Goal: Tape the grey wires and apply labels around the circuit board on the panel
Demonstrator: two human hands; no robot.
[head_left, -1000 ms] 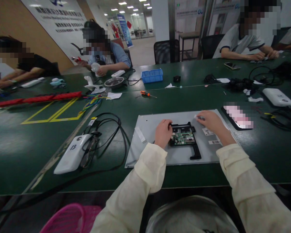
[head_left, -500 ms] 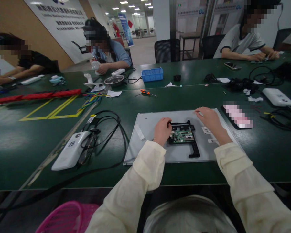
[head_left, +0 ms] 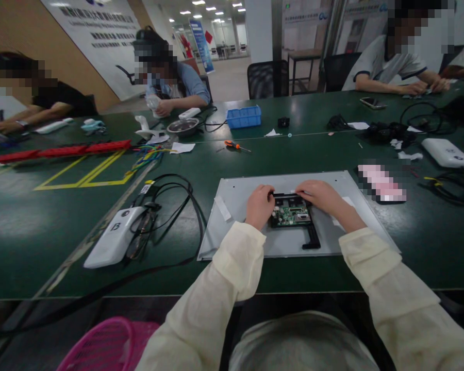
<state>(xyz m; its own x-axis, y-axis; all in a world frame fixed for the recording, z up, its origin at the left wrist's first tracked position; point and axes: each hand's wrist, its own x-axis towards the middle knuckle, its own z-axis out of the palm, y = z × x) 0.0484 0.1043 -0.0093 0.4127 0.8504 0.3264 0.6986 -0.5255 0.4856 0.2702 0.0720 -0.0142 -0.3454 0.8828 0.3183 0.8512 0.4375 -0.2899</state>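
Note:
A black plastic frame [head_left: 314, 237] with a green circuit board [head_left: 290, 215] in it lies on a flat grey panel [head_left: 251, 247]. My left hand [head_left: 260, 207] is closed on the frame's upper left corner, its fingers curled over the edge. At the upper right corner, my right hand [head_left: 317, 197] has its fingertips pinched on the frame's top edge. The fingers partly cover both corners. A white strip [head_left: 222, 208] is on the panel left of my left hand, and pale labels near my right wrist are partly hidden.
Left of the panel lie a white power bank [head_left: 114, 237] and black cables [head_left: 187, 190]. An orange screwdriver [head_left: 234, 146] and a blue basket [head_left: 243, 117] are farther back. A phone [head_left: 381, 183] lies to the right. Several people sit across the green table [head_left: 170, 286].
My right hand has moved left and slightly down, from above the panel's right part onto the frame's upper right corner. My left hand stays at the left corner.

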